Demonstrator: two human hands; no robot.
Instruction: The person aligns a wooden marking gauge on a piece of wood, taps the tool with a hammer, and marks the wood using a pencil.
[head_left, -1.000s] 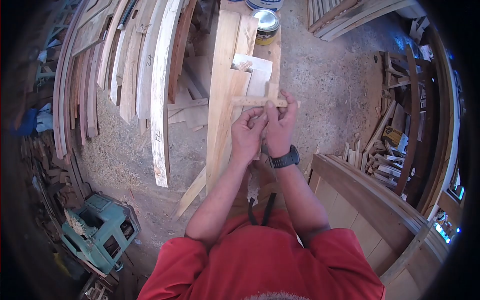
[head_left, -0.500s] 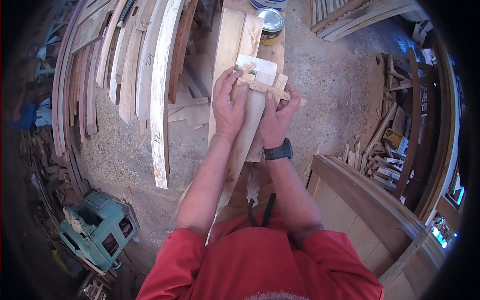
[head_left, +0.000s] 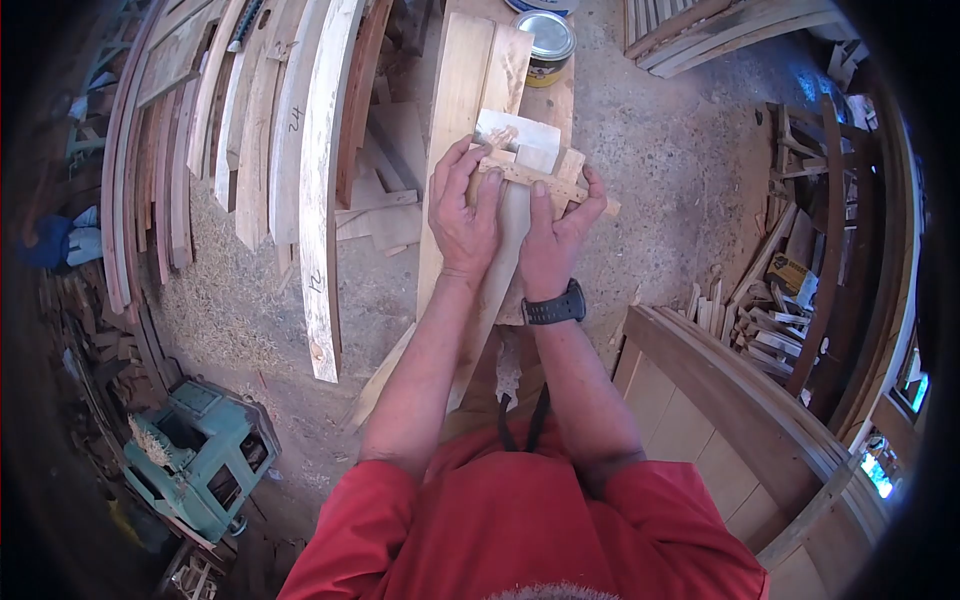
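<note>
A narrow wooden bar (head_left: 528, 178) with short wooden pieces fixed to it lies crosswise over the end of a long board (head_left: 512, 215). My left hand (head_left: 468, 225) grips the bar's left end, thumb on the near side and fingers curled over the far side. At the right end, my right hand (head_left: 552, 235) pinches it with the thumb pressed against its near face. A pale, flat block (head_left: 537, 133) sits just beyond the bar, between the hands. The board runs back under my forearms toward my body.
A workbench (head_left: 560, 115) beneath carries more boards (head_left: 460, 75) and a metal can (head_left: 547, 48). Long planks (head_left: 325, 200) stand to the left. A green machine (head_left: 205, 450) is at lower left, a panelled wooden frame (head_left: 720, 400) at lower right, and offcuts (head_left: 775, 335) lie beyond it.
Both hands and the wooden bar appear slightly farther right in view, and my forearms have shifted a little. The grip on the bar looks the same.
</note>
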